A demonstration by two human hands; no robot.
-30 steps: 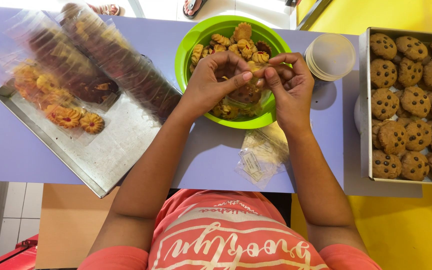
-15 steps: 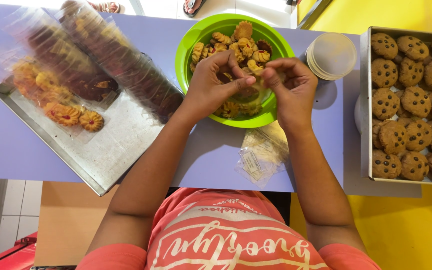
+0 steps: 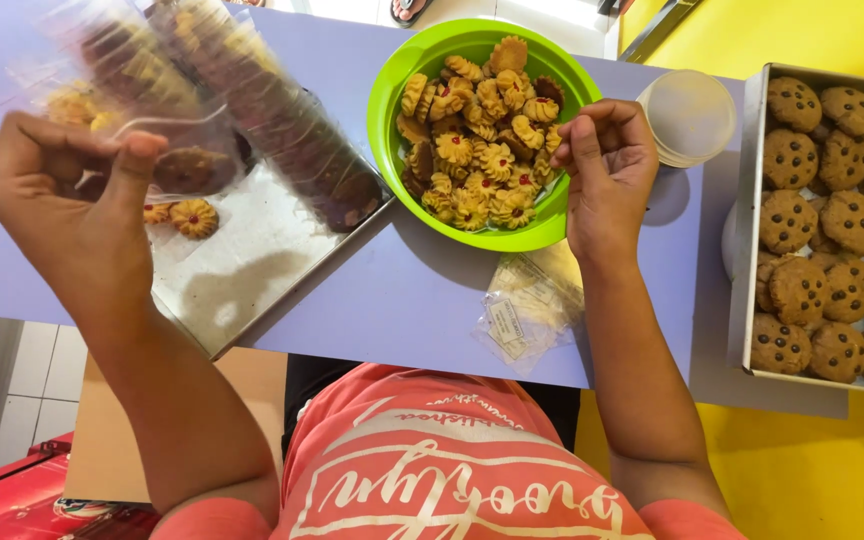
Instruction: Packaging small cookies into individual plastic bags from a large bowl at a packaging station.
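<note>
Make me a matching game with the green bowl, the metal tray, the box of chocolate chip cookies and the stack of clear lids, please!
Things:
1. green bowl
2. metal tray
3. box of chocolate chip cookies
4. stack of clear lids

Places:
A. far right of the table
B. under the left hand
C. between bowl and box
D. beside the right hand

Pairs: 1-D, 2-B, 3-A, 4-C

Clear plastic bag (image 3: 167,150) with brown cookies inside, pinched at its edge and held over the metal tray (image 3: 252,260); green bowl (image 3: 392,120) upright on table, heaped with yellow flower-shaped cookies (image 3: 477,150).
</note>
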